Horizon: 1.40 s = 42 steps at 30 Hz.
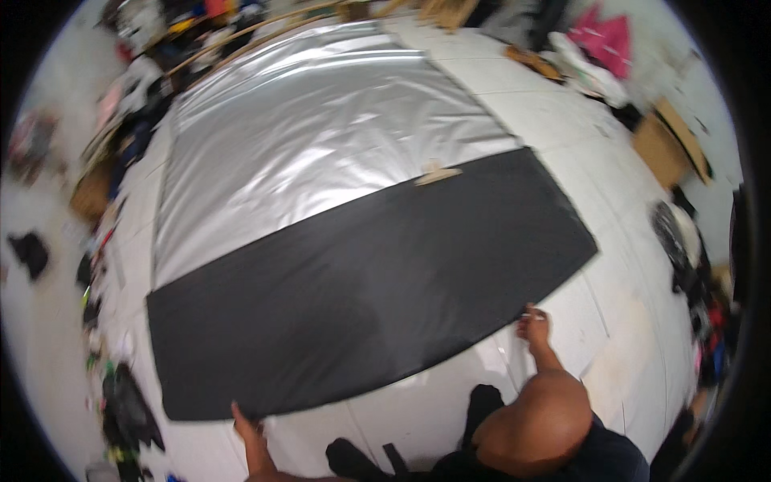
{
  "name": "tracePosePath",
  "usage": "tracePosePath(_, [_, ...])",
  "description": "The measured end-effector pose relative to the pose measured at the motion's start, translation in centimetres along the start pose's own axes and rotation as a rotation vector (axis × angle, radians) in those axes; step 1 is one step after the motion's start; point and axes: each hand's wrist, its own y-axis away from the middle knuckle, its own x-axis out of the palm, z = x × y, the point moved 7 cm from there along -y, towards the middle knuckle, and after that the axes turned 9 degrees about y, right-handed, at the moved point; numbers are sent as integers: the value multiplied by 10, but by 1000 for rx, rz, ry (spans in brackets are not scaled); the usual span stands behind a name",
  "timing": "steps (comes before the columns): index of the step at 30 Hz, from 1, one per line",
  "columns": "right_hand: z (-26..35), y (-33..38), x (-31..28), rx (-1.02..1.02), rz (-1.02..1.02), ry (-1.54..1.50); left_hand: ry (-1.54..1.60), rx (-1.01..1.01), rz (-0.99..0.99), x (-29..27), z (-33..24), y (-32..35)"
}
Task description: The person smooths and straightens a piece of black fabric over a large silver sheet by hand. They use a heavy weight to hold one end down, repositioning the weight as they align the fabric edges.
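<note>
Sheet (353,233) lies on the floor (562,120), its black flap (369,297) apparently folded over, the silver part (313,128) beyond the flap still uncovered. Our hands, well apart, pinch the flap's near edge: left hand (250,430) by its left corner, right hand (535,328) toward its right end.

Smooth, matt black sheet (377,289)

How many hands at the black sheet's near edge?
2: left hand toward the left end, right hand farther right along the same edge of the black sheet.
</note>
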Motion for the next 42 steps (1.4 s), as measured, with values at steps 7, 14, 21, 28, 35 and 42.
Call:
tracePosePath(7, [31, -70, 33, 51, 313, -465, 655, 63, 267, 10, -48, -72])
tracePosePath(14, [41, -44, -8, -70, 277, -695, 671, 101, 111, -8, -51, -41])
tracePosePath(21, [-8, -87, -41, 143, 277, -490, 764, 35, 97, -60, -15, -69])
tracePosePath(28, [30, -80, -43, 145, -58, 330, 736, 108, 97, -126, -14, -89])
tracePosePath(35, [220, -37, 120, -1023, 175, 1686, 580, 207, 39, -178, -73, -165])
tracePosePath(42, [280, 157, 411, -1381, 454, 1585, 364, 245, -243, -189, -124, -196])
